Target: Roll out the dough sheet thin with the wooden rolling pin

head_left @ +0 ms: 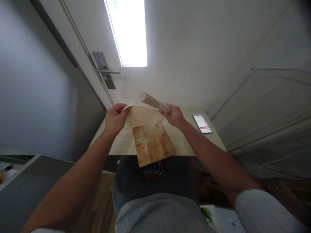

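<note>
Fingers of my left hand [115,119] pinch thin, cream, dough-like sheet [143,114] beyond white-dusted brown wooden board [156,147]; right hand [176,116] seems to hold sheet's other end, keeping it spread. Same hand grips pale cylindrical rod [153,102], tilted up beyond board, probably for clearance.

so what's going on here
A person holds up a thin pale sheet, apparently dough, its left edge pinched in the left hand. The right hand grips a rolling pin at the sheet's other side. Below is a wooden board with whitish residue, overhanging the table's near edge. A smartphone lies to the right.
</note>
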Motion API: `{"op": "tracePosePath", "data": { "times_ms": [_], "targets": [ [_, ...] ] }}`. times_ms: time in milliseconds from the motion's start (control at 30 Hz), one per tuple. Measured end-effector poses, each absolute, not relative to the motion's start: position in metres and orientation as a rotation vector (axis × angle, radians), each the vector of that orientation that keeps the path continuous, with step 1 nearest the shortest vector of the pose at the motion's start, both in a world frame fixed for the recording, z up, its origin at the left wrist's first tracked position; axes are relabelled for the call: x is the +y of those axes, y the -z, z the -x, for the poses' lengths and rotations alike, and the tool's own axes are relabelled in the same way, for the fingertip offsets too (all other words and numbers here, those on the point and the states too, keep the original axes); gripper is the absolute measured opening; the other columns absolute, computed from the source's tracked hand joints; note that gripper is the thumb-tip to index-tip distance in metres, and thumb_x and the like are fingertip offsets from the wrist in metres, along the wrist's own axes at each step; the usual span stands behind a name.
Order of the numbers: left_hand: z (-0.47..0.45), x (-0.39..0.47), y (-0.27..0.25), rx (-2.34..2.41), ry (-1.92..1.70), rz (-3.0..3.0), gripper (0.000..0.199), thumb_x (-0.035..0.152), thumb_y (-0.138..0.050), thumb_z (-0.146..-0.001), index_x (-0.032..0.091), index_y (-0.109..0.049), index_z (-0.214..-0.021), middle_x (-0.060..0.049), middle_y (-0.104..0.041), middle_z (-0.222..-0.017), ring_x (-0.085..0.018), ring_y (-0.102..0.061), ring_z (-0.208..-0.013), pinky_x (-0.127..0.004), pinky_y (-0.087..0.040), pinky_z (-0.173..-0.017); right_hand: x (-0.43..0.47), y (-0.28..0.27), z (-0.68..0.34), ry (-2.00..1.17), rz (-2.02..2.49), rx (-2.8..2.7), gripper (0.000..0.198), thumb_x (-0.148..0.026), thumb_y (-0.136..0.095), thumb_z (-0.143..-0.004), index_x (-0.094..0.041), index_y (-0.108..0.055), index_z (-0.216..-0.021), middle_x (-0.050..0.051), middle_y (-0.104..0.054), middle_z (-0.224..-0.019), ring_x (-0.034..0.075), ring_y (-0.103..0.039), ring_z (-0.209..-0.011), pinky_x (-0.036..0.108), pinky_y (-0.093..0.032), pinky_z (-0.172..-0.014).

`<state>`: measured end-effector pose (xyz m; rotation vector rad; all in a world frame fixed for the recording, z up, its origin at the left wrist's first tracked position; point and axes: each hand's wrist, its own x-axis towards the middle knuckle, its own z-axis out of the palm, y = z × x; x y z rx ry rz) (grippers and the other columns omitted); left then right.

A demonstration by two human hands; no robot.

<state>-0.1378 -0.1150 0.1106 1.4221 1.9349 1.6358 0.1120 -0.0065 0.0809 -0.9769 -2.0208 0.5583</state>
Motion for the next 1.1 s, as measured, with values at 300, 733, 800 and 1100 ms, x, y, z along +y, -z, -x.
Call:
{"op": "tracePosePath", "data": {
  "times_ms": [300, 733, 800, 1100],
  "targets": [
    [0.137, -0.107, -0.126, 1.826, -1.781, -1.400, 0.025, 0.045, -0.070, -0.078, 0.020, -0.071, -0.084, 0.003, -0.063, -0.067, -0.009, -0.054, -0.058, -0.019, -0.041, -0.052, 0.010, -0.113, -0.107, -0.565, 0.970, -1.917, 0.028, -0.043, -0.068, -0.084, -0.015, -0.066, -0.081, -0.002, -0.057, -0.068, 0.012, -0.049, -0.064, 0.026, -0.038, -0.061],
    [0.126, -0.145, -0.125, 1.897, -1.638, -1.323, 0.031, 0.049, -0.069, -0.080, 0.019, -0.070, -0.086, 0.002, -0.062, -0.064, -0.011, -0.052, -0.054, -0.019, -0.038, -0.046, -0.008, -0.144, -0.136, -1.300, 0.914, -2.045, 0.034, -0.046, -0.085, -0.070, -0.015, -0.072, -0.075, 0.003, -0.069, -0.067, 0.014, -0.063, -0.055, 0.025, -0.056, -0.045],
    [0.135, -0.124, -0.092, 1.899, -1.508, -1.259, 0.028, 0.046, -0.066, -0.080, 0.019, -0.071, -0.088, 0.000, -0.066, -0.069, -0.013, -0.057, -0.059, -0.021, -0.040, -0.050, 0.010, -0.119, -0.118, -1.352, 1.081, -2.059, 0.030, -0.041, -0.087, -0.068, -0.016, -0.071, -0.072, 0.004, -0.069, -0.066, 0.015, -0.062, -0.052, 0.027, -0.055, -0.043],
    [0.151, -0.081, 0.004, 2.073, -1.340, -1.073, 0.021, 0.037, -0.063, -0.079, 0.018, -0.064, -0.069, -0.001, -0.060, -0.063, -0.016, -0.051, -0.062, -0.025, -0.036, -0.056, 0.054, -0.016, -0.066, -1.050, 1.490, -2.089, 0.015, -0.024, -0.076, -0.074, -0.016, -0.064, -0.070, 0.003, -0.063, -0.059, 0.016, -0.063, -0.059, 0.024, -0.048, -0.057]
  ]
}}
